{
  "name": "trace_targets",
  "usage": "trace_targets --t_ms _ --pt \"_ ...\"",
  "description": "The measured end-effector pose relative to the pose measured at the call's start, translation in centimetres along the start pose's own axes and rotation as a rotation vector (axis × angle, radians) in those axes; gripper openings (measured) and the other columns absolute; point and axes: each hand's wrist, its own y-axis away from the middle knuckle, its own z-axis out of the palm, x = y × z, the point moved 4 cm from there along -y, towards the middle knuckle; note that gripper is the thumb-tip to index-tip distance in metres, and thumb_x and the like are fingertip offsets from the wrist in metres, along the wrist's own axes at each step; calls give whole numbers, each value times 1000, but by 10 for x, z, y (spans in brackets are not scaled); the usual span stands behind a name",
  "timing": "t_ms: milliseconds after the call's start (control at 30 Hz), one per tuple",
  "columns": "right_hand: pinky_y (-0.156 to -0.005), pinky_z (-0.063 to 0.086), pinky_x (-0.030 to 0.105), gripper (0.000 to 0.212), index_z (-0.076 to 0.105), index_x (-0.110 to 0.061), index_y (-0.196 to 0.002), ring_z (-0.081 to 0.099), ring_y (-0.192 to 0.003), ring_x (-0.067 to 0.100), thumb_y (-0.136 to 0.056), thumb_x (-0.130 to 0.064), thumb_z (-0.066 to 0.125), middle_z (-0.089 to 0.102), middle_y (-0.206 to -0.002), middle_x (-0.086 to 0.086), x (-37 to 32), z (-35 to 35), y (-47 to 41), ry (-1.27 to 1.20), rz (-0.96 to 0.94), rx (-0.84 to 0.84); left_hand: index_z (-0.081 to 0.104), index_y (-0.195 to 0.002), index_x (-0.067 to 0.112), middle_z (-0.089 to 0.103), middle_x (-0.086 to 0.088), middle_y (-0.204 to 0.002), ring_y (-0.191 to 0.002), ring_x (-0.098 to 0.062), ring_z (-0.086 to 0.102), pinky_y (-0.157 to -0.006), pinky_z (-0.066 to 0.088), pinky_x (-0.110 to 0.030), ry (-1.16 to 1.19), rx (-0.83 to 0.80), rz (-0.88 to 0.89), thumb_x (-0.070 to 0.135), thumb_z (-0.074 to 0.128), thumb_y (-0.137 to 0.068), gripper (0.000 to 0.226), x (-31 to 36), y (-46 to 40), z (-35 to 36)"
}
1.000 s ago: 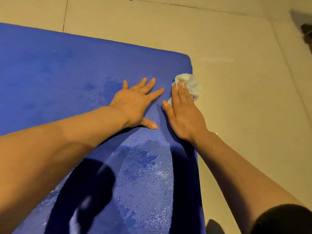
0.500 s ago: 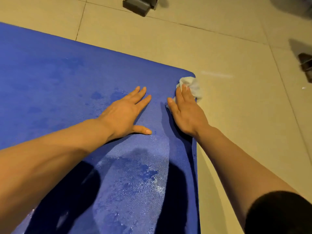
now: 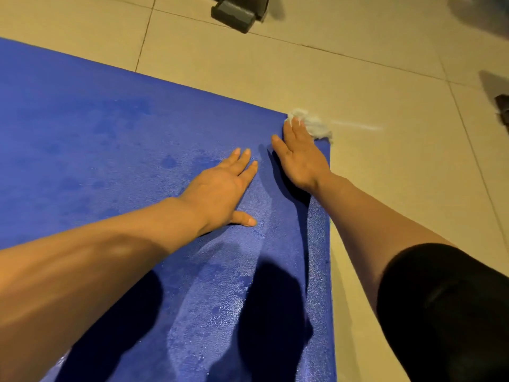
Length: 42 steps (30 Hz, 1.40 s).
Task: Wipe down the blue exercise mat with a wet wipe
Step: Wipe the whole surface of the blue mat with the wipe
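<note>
Your right hand [image 3: 300,158] presses the wet wipe [image 3: 314,125] flat-fingered onto the blue mat's [image 3: 110,139] far right corner, your left hand [image 3: 220,188] rests open beside it; near strip glistens wet, left expanse looks largely unwiped.

Blue mat [image 3: 96,150] on tiled floor [image 3: 385,202]
</note>
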Motion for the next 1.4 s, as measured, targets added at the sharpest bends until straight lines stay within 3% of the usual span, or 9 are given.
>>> trace_targets --t_ms 133,300,500,633,767,967,1133,1267,1400 --pt "-119 -2 27 59 1 -19 -155 -9 -148 7 -105 -41 22 -9 -162 -4 25 -13 11 106 -55 -36 -12 -153 13 -22 -7 -159 -148 -20 -16 -118 5 -26 15 12 4 65 53 -83 108 1 -1 -1" --pt "-117 -5 29 60 2 -11 -155 -10 -149 15 -106 -39 23 -8 -163 5 -12 1 -7 -78 50 70 -10 -154 12 -20 -9 -160 -148 -21 -14 -118 5 -28 21 25 -3 64 56 -82 110 1 -4 0" --pt "-120 0 28 58 2 -14 -155 -9 -148 10 -106 -37 23 -9 -162 0 -23 2 -10 -1 -119 -33 -9 -154 13 -18 -7 -161 -149 -19 -13 -117 5 -26 42 40 13 65 55 -82 109 -2 0 -2" --pt "-119 3 30 59 2 -15 -156 -7 -149 11 -106 -40 21 -10 -162 0 22 -13 10 129 -5 23 -9 -154 15 -20 -5 -160 -148 -18 -14 -117 3 -25 60 39 16 63 57 -83 108 -3 0 0" --pt "-119 -4 32 63 2 -5 -154 -9 -149 20 -106 -40 21 -8 -162 10 1 0 2 10 110 92 -9 -154 13 -20 -8 -160 -148 -21 -15 -119 3 -28 49 35 -1 62 57 -83 109 -2 -3 1" --pt "-117 -4 26 60 1 -12 -155 -10 -148 12 -106 -38 23 -9 -162 2 -20 7 6 -16 -61 -38 -6 -154 12 -17 -7 -161 -149 -20 -12 -119 9 -32 53 21 -13 61 58 -82 108 -3 0 -2" --pt "-116 -1 24 59 1 -15 -155 -8 -148 10 -106 -39 20 -9 -162 -1 17 -3 41 62 26 -11 -5 -154 11 -12 -7 -162 -149 -19 -8 -119 7 -31 -45 47 -52 60 44 -92 92 5 14 5" --pt "-118 -5 30 60 1 -5 -154 -12 -149 19 -106 -35 22 -9 -162 9 -13 16 46 -88 112 54 -6 -154 11 -12 -6 -162 -150 -20 -7 -120 5 -35 -116 27 -99 54 36 -98 83 13 22 10" --pt "-120 -2 29 61 2 -10 -155 -11 -148 13 -106 -39 23 -10 -162 3 -37 42 61 -107 -57 -31 -3 -155 13 -9 -3 -163 -150 -19 -5 -120 8 -36 -58 -17 -85 50 44 -98 83 11 23 2"
